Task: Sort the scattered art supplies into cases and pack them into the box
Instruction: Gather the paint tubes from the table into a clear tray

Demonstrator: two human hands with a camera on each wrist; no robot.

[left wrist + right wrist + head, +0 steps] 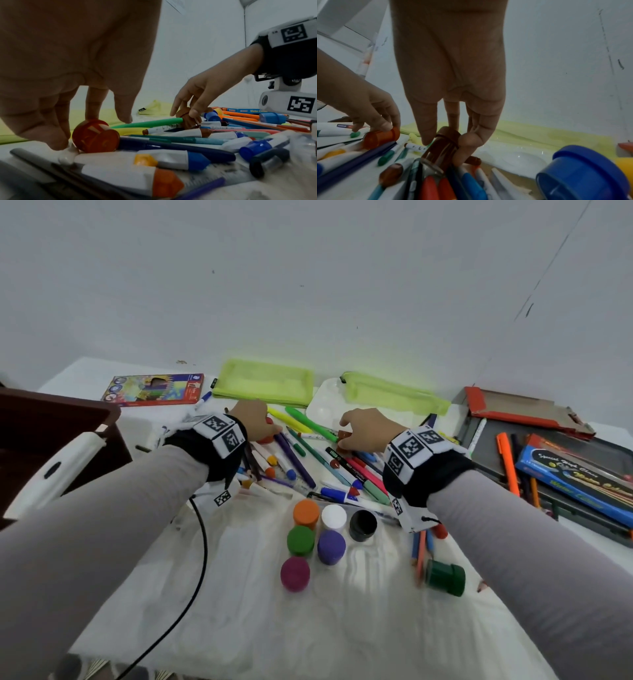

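Note:
A heap of markers, pens and paint tubes [308, 463] covers the middle of the white table. My left hand [261, 420] [75, 129] grips a red paint jar [268, 436] [95, 135] lying on its side, thumb and fingers round it. My right hand [346, 430] [447, 139] pinches a brown paint jar [344, 435] [442, 147], tilted just above the pens. Two lime mesh cases [263, 381] [394, 393] lie flat behind the hands. A grey open box [561, 455] holding pens and a blue watercolour pack stands at the right.
Several upright paint jars [306, 512] cluster near the front, and a dark green jar [445, 574] lies on its side. A white palette [323, 407], a coloured pencil pack [154, 390], a dark brown box [51, 433] and a black cable [202, 542] lie around.

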